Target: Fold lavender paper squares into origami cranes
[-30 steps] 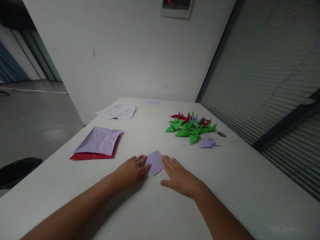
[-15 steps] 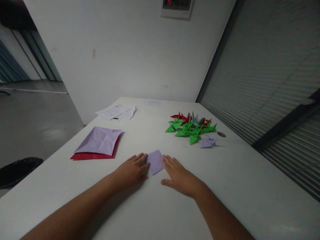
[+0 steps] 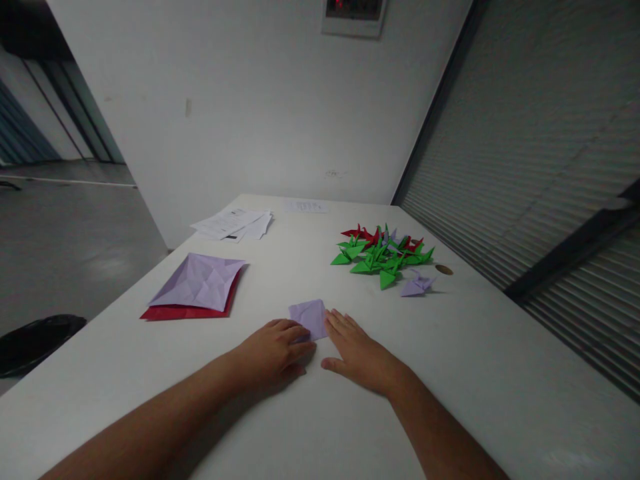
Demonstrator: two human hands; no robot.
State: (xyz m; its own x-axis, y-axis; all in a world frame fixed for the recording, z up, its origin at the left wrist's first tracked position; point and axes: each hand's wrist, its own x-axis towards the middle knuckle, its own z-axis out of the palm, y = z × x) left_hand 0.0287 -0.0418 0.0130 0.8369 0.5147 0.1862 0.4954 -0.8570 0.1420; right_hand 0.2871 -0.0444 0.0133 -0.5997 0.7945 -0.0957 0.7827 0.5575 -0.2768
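Observation:
A small folded purple paper (image 3: 311,316) lies flat on the white table (image 3: 280,427) between my hands. My left hand (image 3: 277,349) rests palm down, its fingers over the paper's lower left part and hiding that corner. On the other side, my right hand (image 3: 357,350) lies with fingers stretched and thumb apart, its fingertips touching the paper's right edge. To the left is a larger creased purple sheet (image 3: 200,283) on top of a red sheet (image 3: 190,313).
Several green folded cranes (image 3: 367,265) and red ones (image 3: 367,235) cluster at the back right, with a purple crane (image 3: 417,285) in front and a round brown hole (image 3: 443,270) beside it. Printed papers (image 3: 233,223) lie back left. Blinds border the right side.
My left hand has shifted right and slightly nearer me, now covering the paper's lower left. The paper's visible outline has changed, with its upper left part showing. My right hand has hardly moved.

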